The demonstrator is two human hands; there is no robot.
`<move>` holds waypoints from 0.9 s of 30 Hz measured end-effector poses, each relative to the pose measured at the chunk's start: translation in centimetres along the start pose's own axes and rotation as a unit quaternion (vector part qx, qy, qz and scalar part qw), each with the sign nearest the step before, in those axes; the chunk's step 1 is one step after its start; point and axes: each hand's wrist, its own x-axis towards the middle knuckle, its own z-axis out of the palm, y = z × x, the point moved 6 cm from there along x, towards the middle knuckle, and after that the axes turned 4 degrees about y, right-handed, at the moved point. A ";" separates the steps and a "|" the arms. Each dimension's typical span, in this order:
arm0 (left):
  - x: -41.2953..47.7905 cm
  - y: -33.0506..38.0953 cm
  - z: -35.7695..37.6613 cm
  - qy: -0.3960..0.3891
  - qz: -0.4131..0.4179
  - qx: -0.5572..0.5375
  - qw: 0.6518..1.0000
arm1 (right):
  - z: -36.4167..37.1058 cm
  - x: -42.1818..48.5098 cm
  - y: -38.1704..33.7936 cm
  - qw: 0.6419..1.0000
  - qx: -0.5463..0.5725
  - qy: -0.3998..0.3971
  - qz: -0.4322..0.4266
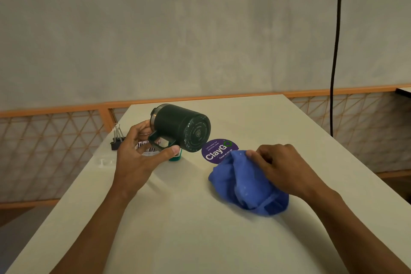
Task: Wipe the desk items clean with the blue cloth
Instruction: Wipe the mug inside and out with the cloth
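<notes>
Trainee: Desk (200, 240) is pale and long, runs away from me toward the wall. The blue cloth (242, 187) sits bunched on it, right of centre. What now?

Coach: Mug's the item in hand. That dark green insulated mug (178, 125) is up off the desk, tipped on its side, base facing you, mouth to the far left. Your left hand (138, 155) has it by the handle: thumb under the loop, fingers curled behind, near the rim. Firm enough, I'd say.

Trainee: And the right hand (280, 165)?

Coach: On top of the cloth, fingers curled, pinching a fold at its far end. Cloth's down on the desk, not touching the mug yet. The base shows pale specks, so that's prob. where to begin.

Trainee: How do I do it well?

Coach: Gather more cloth into the palm so you've got a pad, not a loose tail. Bring it to the base, press flat, go round in circles, then along the wall and round the handle. Turn the mug w/ the left wrist. A handle-only hold can swing if you push hard, so push toward the left palm.

Trainee: Small stuff?

Coach: There's a purple ClayGo sticker (216, 150) w/ the cloth's far edge over it. Then a barcode label (148, 150) below the mug, black binder clips (117, 139) at the left edge, and a small teal thing (175, 158) by the left thumb, can't tell what. Keep the mug high so it doesn't knock them.
</notes>
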 end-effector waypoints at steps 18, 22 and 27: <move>-0.3 1.5 0.3 -0.009 0.046 0.050 0.998 | 2.7 -2.7 -6.6 0.948 0.228 0.135 -0.177; -0.4 2.0 0.5 -0.021 0.063 0.064 0.996 | 2.1 -2.7 -8.2 0.972 0.083 0.178 -0.130; -0.8 2.3 0.9 -0.025 0.073 0.054 0.996 | 4.9 -1.5 -7.8 0.979 0.164 0.097 -0.079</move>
